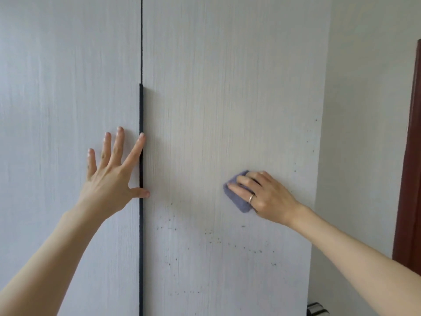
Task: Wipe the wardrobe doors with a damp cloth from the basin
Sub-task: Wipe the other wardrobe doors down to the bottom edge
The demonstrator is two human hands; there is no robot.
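On the pale wardrobe's right door [227, 110], the right hand [264, 197] presses the folded purple cloth [237, 200] mid-wipe, left hand [111, 179] flat and splayed; dark specks [211, 240] at six o'clock likely come next.

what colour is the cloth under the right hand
Bluish-purple folded cloth, pressed on the door by the right hand; head view.

A plain white wall [364, 110] runs along the right side, evenly lit by soft daylight. At the far right edge stands a dark reddish-brown wooden door frame [410, 167]. Low down, near the wall's foot, a small shiny chrome fitting [316, 309] shows, partly cut off.
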